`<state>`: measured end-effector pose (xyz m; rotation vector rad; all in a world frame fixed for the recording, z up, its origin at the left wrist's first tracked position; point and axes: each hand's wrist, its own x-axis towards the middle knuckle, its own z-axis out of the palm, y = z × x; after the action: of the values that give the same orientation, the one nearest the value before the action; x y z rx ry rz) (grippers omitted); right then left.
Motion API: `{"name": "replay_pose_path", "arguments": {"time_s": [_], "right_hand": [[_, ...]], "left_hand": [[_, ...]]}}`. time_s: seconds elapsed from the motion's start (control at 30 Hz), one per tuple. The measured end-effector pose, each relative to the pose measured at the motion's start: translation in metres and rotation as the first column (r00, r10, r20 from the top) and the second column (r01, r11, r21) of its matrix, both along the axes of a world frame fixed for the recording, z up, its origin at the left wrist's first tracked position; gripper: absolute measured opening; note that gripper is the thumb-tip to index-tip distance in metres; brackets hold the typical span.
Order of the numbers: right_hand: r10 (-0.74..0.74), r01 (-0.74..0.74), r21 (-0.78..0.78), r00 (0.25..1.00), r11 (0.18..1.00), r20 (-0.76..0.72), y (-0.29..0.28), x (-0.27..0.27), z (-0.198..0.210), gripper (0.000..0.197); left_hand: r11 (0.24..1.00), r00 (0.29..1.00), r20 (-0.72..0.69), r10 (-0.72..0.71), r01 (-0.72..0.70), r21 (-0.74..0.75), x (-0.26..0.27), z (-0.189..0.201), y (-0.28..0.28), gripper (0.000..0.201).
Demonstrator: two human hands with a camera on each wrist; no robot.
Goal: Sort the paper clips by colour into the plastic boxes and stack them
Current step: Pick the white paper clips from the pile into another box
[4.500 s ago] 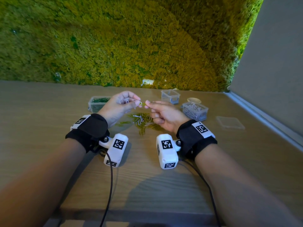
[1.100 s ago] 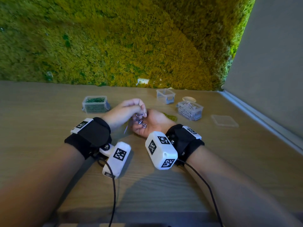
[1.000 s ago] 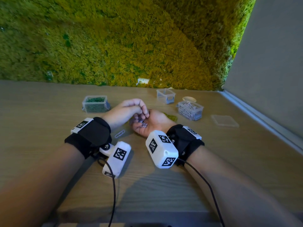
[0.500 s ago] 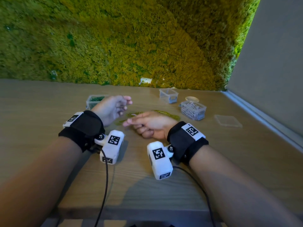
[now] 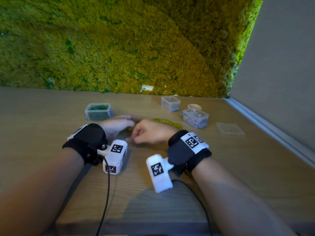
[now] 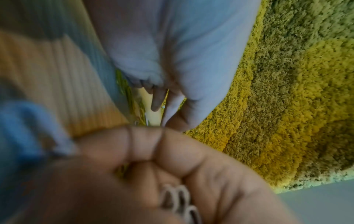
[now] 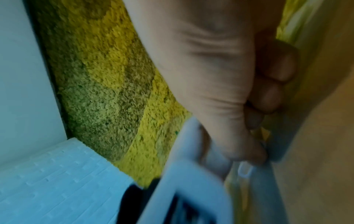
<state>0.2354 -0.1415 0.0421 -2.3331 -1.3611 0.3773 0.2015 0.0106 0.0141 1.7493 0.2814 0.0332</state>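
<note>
Both hands meet low over the wooden worktop [image 5: 170,193], knuckles nearly touching. The left hand [image 5: 117,127] lies palm down; in the left wrist view its fingers [image 6: 145,142] are curled in over the palm, and a few pale paper clips [image 6: 180,198] sit in the cupped hand, so it holds those clips. The right hand [image 5: 151,132] is bent into a loose fist with its fingers [image 7: 275,71] folded toward the palm; a single pale clip [image 7: 244,170] shows just at its fingertips, but the blur does not let me tell whether it is pinched or only lying on the worktop beneath them. Just beyond the right knuckles lies a loose streak of yellow-green paper clips [image 5: 167,122]. Past the left fingertips stands a clear plastic box of dark green clips [image 5: 98,111]. Farther out and to the right of the right hand stands a clear box heaped with white clips [image 5: 195,118], and beyond that an empty clear box [image 5: 170,103] with a blue latch. A flat clear lid [image 5: 230,129] lies well to the right of the fingers, apart from all the boxes. A wall of moss [image 5: 127,48] rises behind the worktop.
</note>
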Motion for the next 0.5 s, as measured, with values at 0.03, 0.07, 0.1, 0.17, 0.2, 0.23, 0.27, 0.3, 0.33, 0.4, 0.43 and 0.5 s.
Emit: {"name": "replay_pose_path", "arguments": {"time_s": [0.03,0.07,0.1,0.17,0.2,0.23,0.27,0.3,0.33,0.4,0.43,0.5], "right_hand": [[-0.082,0.086,0.104,0.996,0.991,-0.047,-0.011,0.011,0.006,0.022],[-0.180,0.210,0.244,0.973,0.947,-0.141,-0.023,0.025,0.012,0.023],[-0.249,0.352,0.395,0.924,0.849,-0.290,-0.036,0.040,0.015,0.022],[-0.192,0.619,0.599,0.759,0.507,-0.622,-0.060,0.068,0.016,0.022],[-0.086,0.714,0.619,0.675,0.326,-0.733,-0.069,0.078,0.016,0.024],[0.021,0.778,0.605,0.611,0.171,-0.792,-0.077,0.087,0.015,0.025],[0.098,0.817,0.576,0.570,0.041,-0.816,-0.084,0.094,0.015,0.025],[0.128,0.835,0.547,0.550,-0.059,-0.825,-0.089,0.100,0.015,0.026],[0.130,0.841,0.524,0.539,-0.133,-0.832,-0.092,0.106,0.015,0.027],[0.094,0.837,0.507,0.532,-0.205,-0.841,-0.094,0.116,0.011,0.028],[0.067,0.841,0.495,0.519,-0.218,-0.852,-0.093,0.119,0.008,0.029],[0.003,0.848,0.486,0.498,-0.212,-0.867,-0.090,0.122,0.003,0.029]], "left_hand": [[0.995,0.998,-0.031,-0.060,0.062,0.074,0.000,0.000,-0.001,0.031],[0.978,0.990,-0.076,-0.118,0.129,0.162,-0.002,0.001,-0.003,0.033],[0.952,0.979,-0.119,-0.165,0.189,0.239,-0.003,0.003,-0.005,0.039],[0.903,0.967,-0.141,-0.212,0.250,0.350,-0.002,0.003,-0.006,0.048],[0.883,0.964,-0.139,-0.227,0.263,0.389,-0.002,0.004,-0.007,0.050],[0.871,0.962,-0.129,-0.241,0.273,0.408,-0.001,0.003,-0.007,0.051],[0.864,0.960,-0.115,-0.256,0.280,0.419,-0.001,0.001,-0.006,0.052],[0.860,0.957,-0.102,-0.271,0.288,0.421,0.001,-0.002,-0.003,0.052],[0.855,0.954,-0.099,-0.283,0.298,0.424,0.002,-0.003,-0.001,0.053],[0.857,0.942,-0.086,-0.326,0.332,0.393,0.005,-0.006,0.001,0.055],[0.864,0.938,-0.073,-0.339,0.341,0.369,0.008,-0.010,0.002,0.055],[0.870,0.933,-0.064,-0.353,0.353,0.345,0.008,-0.009,0.001,0.056]]}}
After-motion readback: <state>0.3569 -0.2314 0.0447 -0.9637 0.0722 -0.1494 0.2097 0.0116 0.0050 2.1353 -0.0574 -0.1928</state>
